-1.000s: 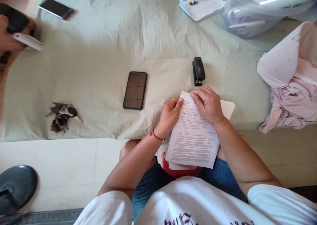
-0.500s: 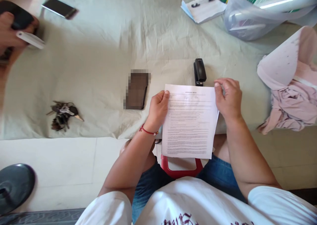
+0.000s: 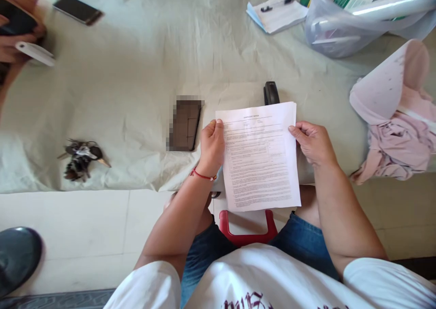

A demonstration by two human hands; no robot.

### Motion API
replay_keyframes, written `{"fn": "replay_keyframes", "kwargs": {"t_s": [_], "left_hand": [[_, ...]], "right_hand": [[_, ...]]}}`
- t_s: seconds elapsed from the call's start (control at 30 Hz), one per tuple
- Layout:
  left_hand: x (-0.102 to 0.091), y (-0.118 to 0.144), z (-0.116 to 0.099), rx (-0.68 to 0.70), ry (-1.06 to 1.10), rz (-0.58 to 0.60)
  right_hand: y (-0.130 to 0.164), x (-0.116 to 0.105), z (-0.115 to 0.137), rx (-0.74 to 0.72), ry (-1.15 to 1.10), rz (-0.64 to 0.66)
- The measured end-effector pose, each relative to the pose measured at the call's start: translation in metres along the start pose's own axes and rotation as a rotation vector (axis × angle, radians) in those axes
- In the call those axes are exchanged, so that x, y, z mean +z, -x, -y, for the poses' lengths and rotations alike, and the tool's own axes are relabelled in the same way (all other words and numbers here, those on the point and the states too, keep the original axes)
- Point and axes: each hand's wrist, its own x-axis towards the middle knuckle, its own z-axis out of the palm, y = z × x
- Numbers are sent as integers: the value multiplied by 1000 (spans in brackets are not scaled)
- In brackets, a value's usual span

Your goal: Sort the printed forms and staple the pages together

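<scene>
Head view: your left hand (image 3: 211, 142) and right hand (image 3: 313, 142) pinched the printed paper (image 3: 260, 157) by its side edges, over your lap at the surface (image 3: 136, 95) edge. Light, floppy, creases easily; hold both edges. Stapler (image 3: 270, 92) sat beyond.

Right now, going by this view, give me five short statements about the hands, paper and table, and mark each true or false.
1. Both hands hold the paper. True: left hand on one edge, right hand on the other.
2. The stapler lies on top of the paper. False: it lies beyond it, partly hidden.
3. Keys lie on the table. True.
4. The paper is blank. False: it is printed.
5. The left wrist bears a red band. True.
</scene>
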Motion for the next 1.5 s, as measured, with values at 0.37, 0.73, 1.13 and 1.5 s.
{"fn": "replay_keyframes", "kwargs": {"t_s": [0.37, 0.73, 1.13, 1.5], "left_hand": [[1, 5, -4, 9, -10, 18], [4, 14, -5, 1, -7, 72], [7, 15, 3, 29, 6, 79], [1, 6, 2, -31, -8, 124]], "right_hand": [[-2, 6, -2, 5, -53, 3], [3, 21, -4, -29, -163, 68], [2, 23, -12, 10, -179, -4], [2, 16, -18, -12, -68, 21]]}}
